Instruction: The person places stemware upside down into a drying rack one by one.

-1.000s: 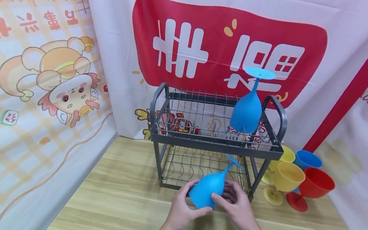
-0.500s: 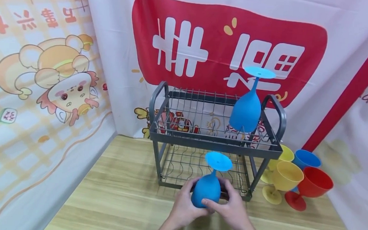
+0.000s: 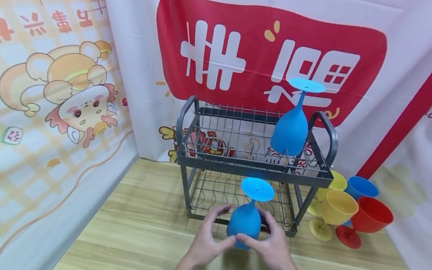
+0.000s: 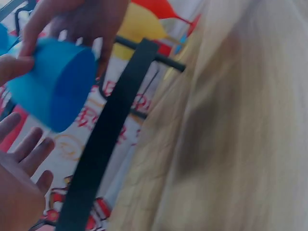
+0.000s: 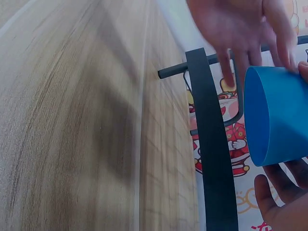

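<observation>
- Printed cloth backdrops enclose our wooden table (image 3: 141,234), where a grey two-tier dish rack (image 3: 255,169) already carries one inverted blue goblet (image 3: 290,129).
- We hold a second blue goblet (image 3: 245,223) upside down before the lower tier; next, we judge, it needs lifting onto the rack.
- Our right hand (image 3: 273,250) grips its bowl.
- Our left hand (image 3: 204,243) is spread, fingers straight, barely touching it.

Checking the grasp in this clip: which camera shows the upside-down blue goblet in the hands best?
The head view: the whole blue goblet shows, foot up, right hand gripping the bowl, left hand open beside it. The left wrist view shows only the bowl and rim; the right wrist view only part of the bowl.
</observation>
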A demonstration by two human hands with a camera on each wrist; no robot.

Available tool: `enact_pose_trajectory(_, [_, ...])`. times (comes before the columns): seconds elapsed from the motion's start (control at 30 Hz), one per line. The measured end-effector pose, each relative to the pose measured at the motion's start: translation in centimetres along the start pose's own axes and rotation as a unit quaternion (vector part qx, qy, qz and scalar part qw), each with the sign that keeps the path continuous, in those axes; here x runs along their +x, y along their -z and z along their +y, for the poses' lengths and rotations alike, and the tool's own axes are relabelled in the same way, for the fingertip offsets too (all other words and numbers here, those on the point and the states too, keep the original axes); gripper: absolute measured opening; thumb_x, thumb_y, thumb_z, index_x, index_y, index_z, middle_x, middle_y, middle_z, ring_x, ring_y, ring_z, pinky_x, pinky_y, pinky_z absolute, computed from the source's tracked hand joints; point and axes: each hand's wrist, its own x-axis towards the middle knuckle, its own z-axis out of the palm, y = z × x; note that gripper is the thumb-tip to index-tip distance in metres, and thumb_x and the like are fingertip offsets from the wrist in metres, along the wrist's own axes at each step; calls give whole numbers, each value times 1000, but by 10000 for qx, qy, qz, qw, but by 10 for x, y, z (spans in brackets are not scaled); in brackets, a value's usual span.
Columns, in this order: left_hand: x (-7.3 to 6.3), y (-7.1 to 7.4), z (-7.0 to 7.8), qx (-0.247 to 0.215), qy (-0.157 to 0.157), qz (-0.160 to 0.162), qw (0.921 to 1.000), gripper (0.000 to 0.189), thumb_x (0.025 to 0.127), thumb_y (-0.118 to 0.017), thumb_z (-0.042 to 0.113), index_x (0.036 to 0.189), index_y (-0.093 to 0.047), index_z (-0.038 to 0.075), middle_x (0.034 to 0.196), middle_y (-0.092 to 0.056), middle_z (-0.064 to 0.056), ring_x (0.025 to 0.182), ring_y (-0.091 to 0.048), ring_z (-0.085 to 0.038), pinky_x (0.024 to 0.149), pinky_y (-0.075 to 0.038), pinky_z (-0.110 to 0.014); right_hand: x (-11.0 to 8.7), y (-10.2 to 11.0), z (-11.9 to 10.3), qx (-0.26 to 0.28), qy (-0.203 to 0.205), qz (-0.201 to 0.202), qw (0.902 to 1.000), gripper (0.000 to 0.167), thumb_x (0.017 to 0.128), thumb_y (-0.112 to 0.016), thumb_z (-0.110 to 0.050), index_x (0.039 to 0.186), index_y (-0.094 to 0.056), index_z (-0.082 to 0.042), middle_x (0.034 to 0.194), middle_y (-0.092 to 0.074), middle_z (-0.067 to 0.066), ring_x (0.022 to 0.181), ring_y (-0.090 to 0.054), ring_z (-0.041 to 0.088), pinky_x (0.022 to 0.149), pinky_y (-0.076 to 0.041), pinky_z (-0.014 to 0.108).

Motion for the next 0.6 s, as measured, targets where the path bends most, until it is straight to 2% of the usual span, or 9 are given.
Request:
enact_pose_trajectory(0.07, [3,11,5,-93,-258,569,9980,65,90,-81,19,149,-54,21,148,-60,4,139,-56,-23,121,-40,-55,0,0,1,-45,18,15,10000,85,77,-95,-35,149,-55,-16,136,-68,16,116,-68,32,92,-61,48])
enact_pose_trajectory(0.13, [8,23,13,-252,-469,1281,9903,55,93,-76,11,144,-57,14,141,-64,3,132,-60,-22,116,-46,-42,0,0,1,-118,-4,22,9999,86,76,-96,-36,149,-55,-18,137,-68,14,119,-67,32,95,-61,51])
enact_pose_trajectory(0.23, [20,43,30,-523,-698,2250,9705,44,96,-70,5,138,-57,3,131,-66,-1,121,-63,-21,103,-50,-25,-1,1,3,-221,-48,5,9997,87,74,-97,-37,149,-56,-20,138,-68,13,123,-67,32,101,-59,54])
enact_pose_trajectory(0.3, [27,58,42,-662,-894,2646,9579,42,98,-66,4,139,-55,-1,132,-64,-7,120,-62,-21,101,-50,-22,-2,2,3,-276,-54,-9,9996,86,74,-97,-37,148,-57,-20,138,-69,12,124,-67,31,102,-58,54])
enact_pose_trajectory(0.37, [35,72,53,-698,-1130,2860,9490,45,98,-64,3,141,-52,-4,134,-62,-11,123,-59,-25,101,-49,-22,-2,4,4,-276,-59,-26,9996,86,74,-97,-37,147,-57,-20,137,-69,12,124,-67,32,102,-58,56])
enact_pose_trajectory(0.43, [42,84,63,-639,-1335,2946,9441,50,98,-63,4,146,-49,-4,142,-59,-11,130,-55,-28,105,-48,-23,-2,5,5,-253,-38,-23,9997,85,74,-97,-36,147,-57,-20,137,-69,13,123,-67,32,101,-58,57])
enact_pose_trajectory(0.5, [49,94,73,-612,-1405,2915,9442,55,99,-64,7,151,-48,3,149,-57,-5,138,-51,-30,109,-45,-26,-2,7,6,-212,32,-14,9998,86,74,-97,-34,148,-56,-20,137,-68,14,122,-66,34,99,-59,57])
enact_pose_trajectory(0.6, [62,103,87,-485,-1282,2778,9508,60,100,-66,15,157,-47,17,158,-52,4,148,-45,-28,120,-39,-38,-2,12,7,-217,68,59,9997,86,74,-97,-33,149,-55,-20,137,-68,16,121,-66,35,96,-60,55])
